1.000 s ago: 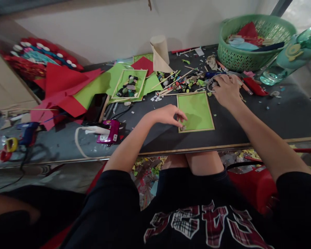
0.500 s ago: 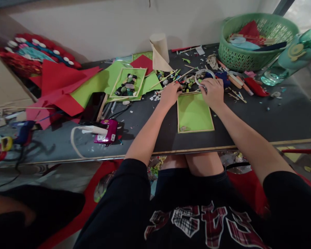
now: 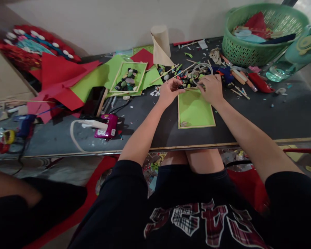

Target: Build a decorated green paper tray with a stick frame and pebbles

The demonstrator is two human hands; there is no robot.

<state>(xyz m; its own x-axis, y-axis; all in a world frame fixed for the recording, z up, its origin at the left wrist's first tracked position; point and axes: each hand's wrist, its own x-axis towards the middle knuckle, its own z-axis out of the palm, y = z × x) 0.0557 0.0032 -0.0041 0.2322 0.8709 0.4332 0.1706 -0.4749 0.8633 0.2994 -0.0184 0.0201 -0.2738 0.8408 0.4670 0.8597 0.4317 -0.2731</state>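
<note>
My left hand (image 3: 168, 92) is closed, with a small dark pebble (image 3: 180, 87) between thumb and fingers at the upper left corner of a stick-framed green card (image 3: 197, 109). My right hand (image 3: 211, 89) grips a roll of clear tape (image 3: 193, 73), tilted up on edge above the card's far right side. One small pale piece (image 3: 183, 123) lies in the card's near left corner. Behind my hands spreads a heap of coloured pebbles (image 3: 189, 81) mixed with thin sticks. To the left, another framed card (image 3: 117, 83) bears several pebbles.
A green basket (image 3: 228, 52) of scraps and a water bottle (image 3: 287, 62) stand at the back right. On the left are a phone (image 3: 94, 100), a purple power socket (image 3: 110, 126), red paper (image 3: 55, 74) and a glue gun (image 3: 26, 126). Another person's arm (image 3: 12, 186) shows at lower left.
My left hand has turned and drawn back slightly, and the dark pebble now shows in its fingers. The tape roll has tipped more upright in my right hand. The view has shifted slightly.
</note>
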